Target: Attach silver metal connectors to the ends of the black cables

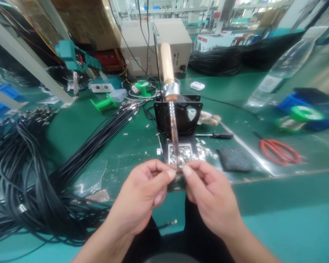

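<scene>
- Metal tip of the upright soldering iron [167, 65] comes down between the left hand [145, 186] and right hand [210, 190].
- Grip: both closed, thumb to finger, nearly meeting. Cannot tell what is pinched there.
- Just beyond the fingertips: shallow tray [192, 148], small metal pieces [184, 150] inside, more scattered to its right.
- Behind it, black fan [161, 117]; to the right, dark pad [234, 160] and screwdriver [221, 135], lying flat on the green bench [131, 146].
- Left side: straight cable bundle [95, 142], metal ends pointing away; nearer, a big loose cable heap [41, 190].
- Progress, my judgement: work underway, plenty of metal pieces left unused. Which cables are finished, cannot say.
- Hard to make out: iron's very tip, half hidden by fingers; join at the fingertips, blurred. Heap cut off at the left edge.
</scene>
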A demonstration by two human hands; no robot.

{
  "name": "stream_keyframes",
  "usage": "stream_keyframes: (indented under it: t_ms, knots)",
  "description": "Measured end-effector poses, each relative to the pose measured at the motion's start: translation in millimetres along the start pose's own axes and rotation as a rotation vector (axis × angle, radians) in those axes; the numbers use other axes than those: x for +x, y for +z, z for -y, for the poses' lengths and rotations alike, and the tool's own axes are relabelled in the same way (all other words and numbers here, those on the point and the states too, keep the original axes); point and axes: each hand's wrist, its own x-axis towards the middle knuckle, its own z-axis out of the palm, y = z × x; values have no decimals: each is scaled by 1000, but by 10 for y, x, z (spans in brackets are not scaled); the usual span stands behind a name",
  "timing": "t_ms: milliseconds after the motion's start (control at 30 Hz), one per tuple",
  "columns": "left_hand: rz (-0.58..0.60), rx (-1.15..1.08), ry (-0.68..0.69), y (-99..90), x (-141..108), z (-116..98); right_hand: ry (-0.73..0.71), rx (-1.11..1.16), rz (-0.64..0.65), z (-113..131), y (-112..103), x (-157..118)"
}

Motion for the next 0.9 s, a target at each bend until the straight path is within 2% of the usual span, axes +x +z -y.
stream_keyframes:
  t_ms: [900]
  knots:
    - [20,4,-7,1,17,-42,16,47,18,17,5,11]
